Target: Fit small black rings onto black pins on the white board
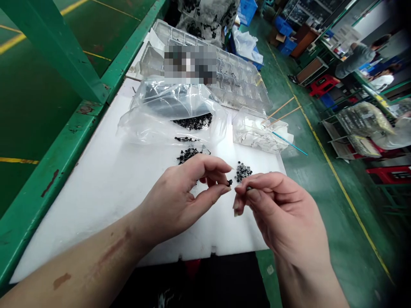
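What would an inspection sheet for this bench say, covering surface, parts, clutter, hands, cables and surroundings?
Surface: white worktop, bordered by a green metal frame.
Job's things: small black part at the left fingertips; dark piece, mostly hidden, in the right pinch; pile of black stemmed parts and pile of small rings beyond the hands.
Clutter: clear plastic bag with black parts inside; clear compartment tray behind it; clear box with white material, wooden sticks and a blue stick.
Hands: left hand and right hand both pinching, apart.
Cables: nothing seen.
Surroundings: green floor with yellow lines; people at a bench, right.
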Action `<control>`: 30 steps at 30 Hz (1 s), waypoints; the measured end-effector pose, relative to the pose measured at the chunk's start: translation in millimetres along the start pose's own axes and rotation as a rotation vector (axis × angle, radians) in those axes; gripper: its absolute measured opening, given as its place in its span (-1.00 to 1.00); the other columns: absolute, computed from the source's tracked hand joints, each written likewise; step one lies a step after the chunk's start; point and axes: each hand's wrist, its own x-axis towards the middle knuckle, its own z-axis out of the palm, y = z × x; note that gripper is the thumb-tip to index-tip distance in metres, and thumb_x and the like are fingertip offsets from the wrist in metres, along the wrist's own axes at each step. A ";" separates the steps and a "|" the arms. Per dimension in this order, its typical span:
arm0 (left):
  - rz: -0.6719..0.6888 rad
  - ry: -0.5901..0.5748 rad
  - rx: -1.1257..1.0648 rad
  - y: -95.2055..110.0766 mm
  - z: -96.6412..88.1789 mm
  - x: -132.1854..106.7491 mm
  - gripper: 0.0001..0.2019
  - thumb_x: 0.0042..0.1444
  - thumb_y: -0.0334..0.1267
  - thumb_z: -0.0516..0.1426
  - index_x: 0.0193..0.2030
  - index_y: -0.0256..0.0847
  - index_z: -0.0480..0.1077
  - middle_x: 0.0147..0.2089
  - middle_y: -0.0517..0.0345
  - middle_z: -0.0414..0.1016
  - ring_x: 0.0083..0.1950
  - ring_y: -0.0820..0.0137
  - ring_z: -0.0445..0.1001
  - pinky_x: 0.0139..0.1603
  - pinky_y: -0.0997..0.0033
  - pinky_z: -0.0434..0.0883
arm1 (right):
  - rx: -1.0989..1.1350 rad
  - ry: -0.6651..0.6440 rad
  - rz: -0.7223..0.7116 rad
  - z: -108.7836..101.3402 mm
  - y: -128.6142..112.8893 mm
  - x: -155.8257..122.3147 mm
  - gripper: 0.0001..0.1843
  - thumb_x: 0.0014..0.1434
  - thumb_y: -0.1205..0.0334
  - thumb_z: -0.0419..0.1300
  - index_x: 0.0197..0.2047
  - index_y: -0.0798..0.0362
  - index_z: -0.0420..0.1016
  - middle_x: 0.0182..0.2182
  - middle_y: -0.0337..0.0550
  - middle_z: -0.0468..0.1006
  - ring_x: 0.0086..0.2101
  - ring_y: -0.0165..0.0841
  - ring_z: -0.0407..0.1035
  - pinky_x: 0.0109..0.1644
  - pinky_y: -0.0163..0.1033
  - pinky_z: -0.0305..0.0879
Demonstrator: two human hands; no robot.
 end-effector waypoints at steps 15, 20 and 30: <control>0.153 -0.029 0.095 2.2 -1.3 1.9 -0.67 0.40 -0.51 0.29 0.18 -0.08 0.46 -0.06 0.29 0.71 -0.08 0.50 0.71 -0.09 0.52 0.64 | -0.210 -0.014 -0.097 8.0 3.7 6.3 -0.83 0.35 0.26 0.50 -0.08 -0.27 0.80 -0.06 -0.22 0.59 -0.22 -0.41 0.51 -0.23 -0.29 0.46; 0.198 -0.018 0.108 2.5 1.0 3.0 -0.68 0.38 -0.56 0.29 0.13 -0.11 0.47 -0.04 0.28 0.71 -0.06 0.50 0.69 0.04 0.48 0.63 | -0.206 -0.006 -0.087 9.4 3.0 8.4 -0.85 0.35 0.24 0.51 -0.09 -0.26 0.80 -0.08 -0.23 0.62 -0.23 -0.41 0.52 -0.21 -0.29 0.47; 0.248 -0.052 0.241 1.6 -0.6 3.2 -0.77 0.49 -0.44 0.23 0.12 0.00 0.51 -0.08 0.20 0.73 -0.04 0.26 0.66 0.10 0.15 0.57 | -0.517 -0.011 -0.221 7.3 3.0 2.8 -0.81 0.40 0.30 0.44 -0.01 -0.21 0.76 -0.03 -0.19 0.67 -0.12 -0.32 0.58 -0.09 -0.20 0.55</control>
